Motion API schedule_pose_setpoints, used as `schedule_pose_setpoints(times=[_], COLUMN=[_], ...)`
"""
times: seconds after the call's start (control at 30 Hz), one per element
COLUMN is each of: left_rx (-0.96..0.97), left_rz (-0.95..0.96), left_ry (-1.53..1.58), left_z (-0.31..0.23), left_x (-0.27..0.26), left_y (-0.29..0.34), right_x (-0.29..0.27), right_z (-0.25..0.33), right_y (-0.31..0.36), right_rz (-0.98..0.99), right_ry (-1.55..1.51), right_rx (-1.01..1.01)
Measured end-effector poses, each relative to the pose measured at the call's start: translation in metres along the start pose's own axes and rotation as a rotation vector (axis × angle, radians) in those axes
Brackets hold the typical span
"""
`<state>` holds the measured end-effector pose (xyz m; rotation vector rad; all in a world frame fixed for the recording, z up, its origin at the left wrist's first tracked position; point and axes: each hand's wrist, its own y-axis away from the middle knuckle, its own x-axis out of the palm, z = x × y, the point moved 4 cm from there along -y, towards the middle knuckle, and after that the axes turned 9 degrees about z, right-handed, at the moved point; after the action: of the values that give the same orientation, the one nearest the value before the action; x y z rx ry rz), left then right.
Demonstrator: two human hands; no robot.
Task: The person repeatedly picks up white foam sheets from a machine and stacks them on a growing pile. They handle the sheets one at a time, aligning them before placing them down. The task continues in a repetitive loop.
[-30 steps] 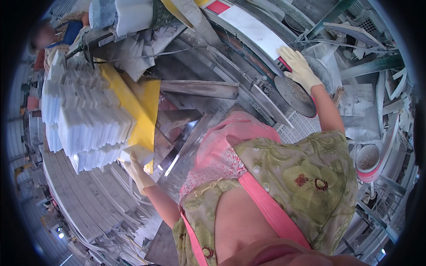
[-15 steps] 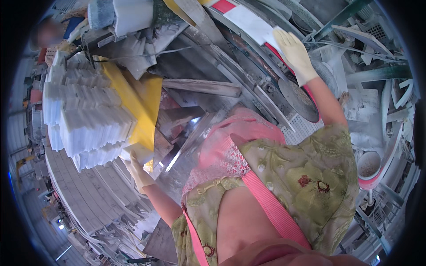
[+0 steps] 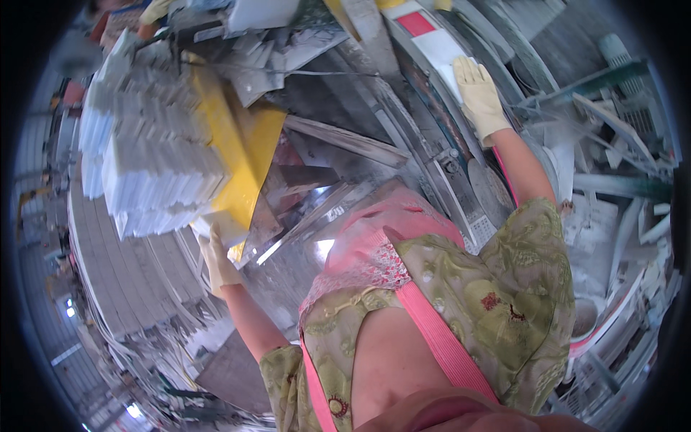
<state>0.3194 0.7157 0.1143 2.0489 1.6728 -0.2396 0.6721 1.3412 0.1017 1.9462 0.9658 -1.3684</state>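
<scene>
My left hand [image 3: 216, 261], in a pale glove, grips a small white stone tile [image 3: 227, 225] at the near end of the stacked tiles [image 3: 162, 169]. Its fingers partly disappear behind that tile. Over on the right, my gloved right hand [image 3: 478, 99] lies flat with its fingers stretched out. It rests on the near part of a white slab [image 3: 436, 49] on a narrow red belt. A red stretch of belt [image 3: 416, 24] shows beyond the slab. The slab's near end is hidden under my palm.
A yellow sheet [image 3: 252, 162] borders the tile stacks. Wooden planks [image 3: 349, 140] and a metal rail lie between my arms. Broken slabs [image 3: 263, 68] are piled at the far side. Another person's gloved hand [image 3: 155, 11] shows at the far left.
The whole view has shifted. The bare red stretch of belt is now closer to my right hand, which still lies flat on the slab. My left hand stays at the tile beside the stacks.
</scene>
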Motion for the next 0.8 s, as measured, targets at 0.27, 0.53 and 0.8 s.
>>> schedule_pose_setpoints(times=[0.27, 0.53, 0.8], left_rx=[0.138, 0.055, 0.057], left_rz=[0.019, 0.008, -0.03], left_ry=[-0.092, -0.275, -0.368], left_z=[-0.013, -0.046, -0.037], left_x=[0.003, 0.005, 0.004], left_y=[0.031, 0.045, 0.038], right_x=[-0.029, -0.125, -0.187], right_z=[-0.028, 0.108, 0.456], right_y=[-0.009, -0.03, 0.043], right_rz=[-0.069, -0.004, 0.394], right_ry=[-0.357, -1.057, -2.172], right_rx=[-0.096, -0.115, -0.382])
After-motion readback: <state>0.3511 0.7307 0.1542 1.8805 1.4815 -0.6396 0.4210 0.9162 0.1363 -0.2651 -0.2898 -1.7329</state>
